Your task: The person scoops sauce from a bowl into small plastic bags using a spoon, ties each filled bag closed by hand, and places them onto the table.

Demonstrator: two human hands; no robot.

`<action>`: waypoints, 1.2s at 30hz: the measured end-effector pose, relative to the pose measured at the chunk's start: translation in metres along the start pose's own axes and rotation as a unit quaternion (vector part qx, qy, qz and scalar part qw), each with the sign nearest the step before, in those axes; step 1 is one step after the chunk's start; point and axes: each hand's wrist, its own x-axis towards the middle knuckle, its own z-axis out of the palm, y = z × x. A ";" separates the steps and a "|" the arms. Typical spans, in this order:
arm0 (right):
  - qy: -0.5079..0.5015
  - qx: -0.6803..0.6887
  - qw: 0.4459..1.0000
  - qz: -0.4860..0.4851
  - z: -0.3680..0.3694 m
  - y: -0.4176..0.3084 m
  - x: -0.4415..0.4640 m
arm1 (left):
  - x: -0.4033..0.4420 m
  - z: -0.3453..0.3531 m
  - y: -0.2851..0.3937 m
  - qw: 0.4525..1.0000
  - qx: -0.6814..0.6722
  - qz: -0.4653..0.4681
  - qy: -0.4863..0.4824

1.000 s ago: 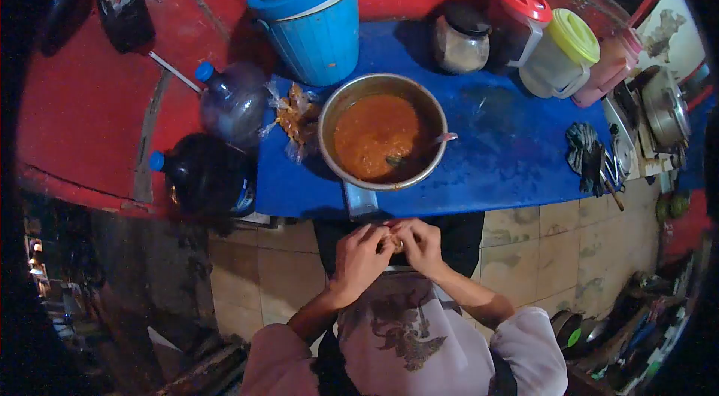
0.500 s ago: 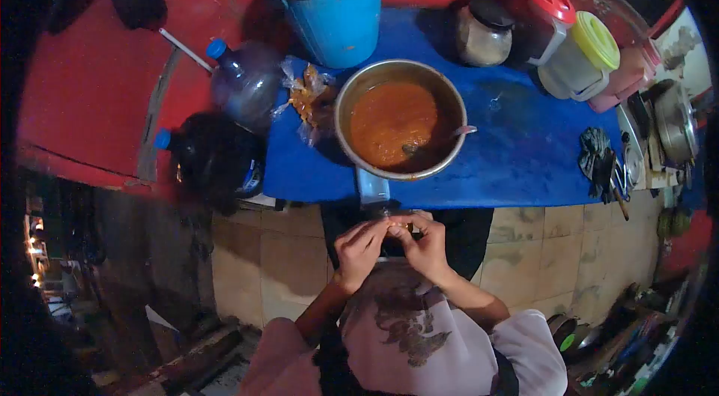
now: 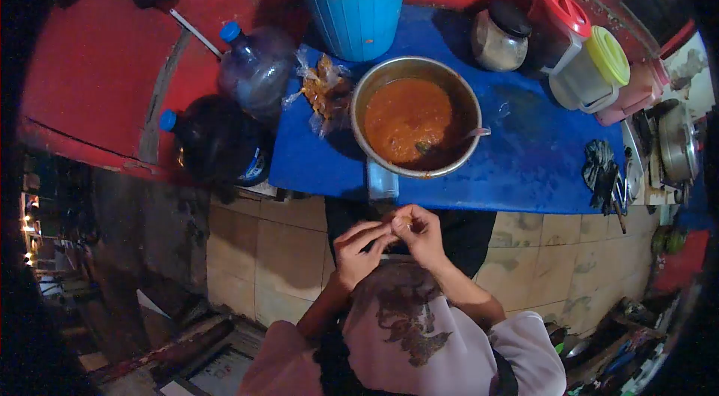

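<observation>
My left hand (image 3: pixel 361 250) and my right hand (image 3: pixel 421 235) meet in front of my body, just off the table's near edge. Fingers of both are pinched together at the tips. Between them is something small with a shiny orange-tinted bit, mostly hidden by the fingers. Beyond the hands stands a metal pot (image 3: pixel 472 143) of orange-red sauce (image 3: pixel 408 115), with a spoon handle (image 3: pixel 479 132) leaning on its right rim. A pale, translucent flat item (image 3: pixel 383 181) lies at the table edge by the pot. Left of the pot is a pile of small knotted plastic bags (image 3: pixel 323 93) with orange filling.
On the blue tabletop (image 3: pixel 517 179) stand a blue lidded bucket (image 3: pixel 356 18), a black-lidded jar (image 3: pixel 499 38) and several lidded pitchers (image 3: pixel 592 70). Two large bottles (image 3: pixel 258 70) are at the left. Dark cloth (image 3: pixel 599 168) and utensils lie at the right edge.
The view has shifted slightly, so the table's things appear further right. My fingertips have shifted a little against each other, and my right hand sits slightly higher. Both hands stay together.
</observation>
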 end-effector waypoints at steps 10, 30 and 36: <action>-0.102 -0.273 0.942 -0.167 0.006 0.022 0.014 | 0.030 -0.030 -0.013 0.983 -0.081 -0.128 0.106; -0.098 -0.572 0.725 -0.371 -0.048 0.039 0.056 | 0.032 0.015 -0.087 0.979 0.143 0.089 -0.112; -0.032 -0.616 0.704 -0.352 -0.038 0.041 0.046 | 0.031 0.021 -0.080 0.980 0.163 0.071 -0.088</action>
